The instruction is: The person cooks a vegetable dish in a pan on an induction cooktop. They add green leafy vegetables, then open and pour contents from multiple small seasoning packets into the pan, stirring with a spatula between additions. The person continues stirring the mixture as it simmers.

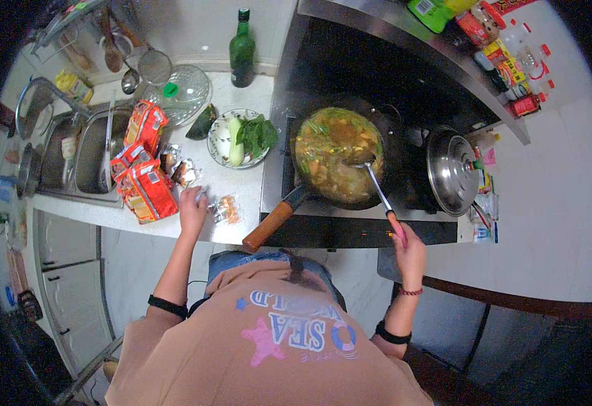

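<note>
My right hand (410, 256) grips the pink-orange handle of a metal cooking ladle (373, 180). The ladle's head is partly sunk in a brothy stew (336, 144) with green and orange pieces. That stew fills a wok (321, 200) on the stove, whose wooden handle (270, 223) points toward me. Over the counter is my left hand (193, 210), its fingers by a torn foil sachet (186, 172) and red food packets (148, 193). Something pale shows at the fingertips, but whether it is held is unclear. An orange-stained clear wrapper (226, 209) lies just right of this hand.
A patterned plate (217, 149) holds a pale green vegetable and leaves. Behind it stand a green glass bottle (242, 53) and a glass lid (189, 89). The sink (98, 152) is at left. A steel lid (453, 172) leans right of the wok, under a shelf of jars.
</note>
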`<control>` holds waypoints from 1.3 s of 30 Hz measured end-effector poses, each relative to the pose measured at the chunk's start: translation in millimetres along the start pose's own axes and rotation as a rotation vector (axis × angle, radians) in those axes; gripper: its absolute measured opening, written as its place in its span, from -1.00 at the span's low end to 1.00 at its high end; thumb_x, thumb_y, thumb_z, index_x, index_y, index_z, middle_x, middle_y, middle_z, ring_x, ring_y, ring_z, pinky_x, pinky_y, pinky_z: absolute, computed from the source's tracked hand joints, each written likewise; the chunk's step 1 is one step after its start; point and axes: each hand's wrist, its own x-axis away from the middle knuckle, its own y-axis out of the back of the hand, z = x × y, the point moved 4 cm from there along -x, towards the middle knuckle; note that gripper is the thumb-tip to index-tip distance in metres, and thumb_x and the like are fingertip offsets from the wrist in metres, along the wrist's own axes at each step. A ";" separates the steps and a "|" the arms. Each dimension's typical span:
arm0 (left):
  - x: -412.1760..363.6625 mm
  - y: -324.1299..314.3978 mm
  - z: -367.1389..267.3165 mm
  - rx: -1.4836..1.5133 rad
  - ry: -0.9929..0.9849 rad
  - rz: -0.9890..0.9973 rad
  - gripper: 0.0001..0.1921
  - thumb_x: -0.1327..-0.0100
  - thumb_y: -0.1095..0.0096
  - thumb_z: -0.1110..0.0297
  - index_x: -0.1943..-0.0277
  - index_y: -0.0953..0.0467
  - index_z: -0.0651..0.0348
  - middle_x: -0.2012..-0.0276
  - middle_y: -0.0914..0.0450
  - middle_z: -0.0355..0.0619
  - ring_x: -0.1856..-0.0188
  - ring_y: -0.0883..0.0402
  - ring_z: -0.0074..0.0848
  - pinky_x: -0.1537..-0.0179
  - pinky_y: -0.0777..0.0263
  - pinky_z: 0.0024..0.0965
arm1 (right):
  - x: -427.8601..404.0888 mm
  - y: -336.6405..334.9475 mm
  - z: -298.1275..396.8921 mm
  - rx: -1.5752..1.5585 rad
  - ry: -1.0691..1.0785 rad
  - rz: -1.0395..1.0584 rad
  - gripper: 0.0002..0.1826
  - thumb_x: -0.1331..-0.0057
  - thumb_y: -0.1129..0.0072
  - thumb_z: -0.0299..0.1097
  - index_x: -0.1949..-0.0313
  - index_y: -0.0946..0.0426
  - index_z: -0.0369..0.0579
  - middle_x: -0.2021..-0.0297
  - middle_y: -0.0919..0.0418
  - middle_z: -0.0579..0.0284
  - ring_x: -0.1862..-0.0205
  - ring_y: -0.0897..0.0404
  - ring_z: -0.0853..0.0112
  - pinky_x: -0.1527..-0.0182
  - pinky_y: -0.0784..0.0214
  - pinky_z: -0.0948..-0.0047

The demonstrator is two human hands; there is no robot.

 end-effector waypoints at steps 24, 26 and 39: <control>9.7 5.8 31.2 -0.283 0.203 0.120 -0.50 -0.01 -0.23 0.41 -0.05 -0.34 0.33 -0.03 -0.32 0.23 0.00 -0.41 0.00 -0.02 -0.34 -0.18 | 2.6 -49.1 4.1 -0.196 -0.038 0.156 -0.64 -0.14 -0.18 -0.20 0.06 -0.49 0.01 0.29 -0.57 -0.06 0.26 -0.57 0.06 0.26 -0.42 0.25; 11.0 6.1 30.8 -0.259 0.212 0.102 -0.50 -0.01 -0.22 0.40 -0.05 -0.34 0.34 -0.04 -0.31 0.24 0.00 -0.41 0.00 -0.03 -0.34 -0.18 | -8.6 -58.5 12.4 -0.273 0.059 0.093 -0.65 -0.16 -0.15 -0.21 0.06 -0.49 0.02 0.29 -0.57 -0.06 0.26 -0.57 0.06 0.26 -0.42 0.25; 15.2 19.6 23.7 -0.430 0.300 0.180 -0.76 -0.11 0.04 0.39 0.15 -0.40 0.24 0.25 -0.53 0.14 0.31 -0.58 -0.06 0.34 -0.45 -0.04 | -69.6 -75.3 30.8 -0.266 0.148 -0.057 -0.74 -0.26 -0.04 -0.24 0.09 -0.54 0.02 0.21 -0.57 0.02 0.19 -0.59 0.21 0.19 -0.41 0.35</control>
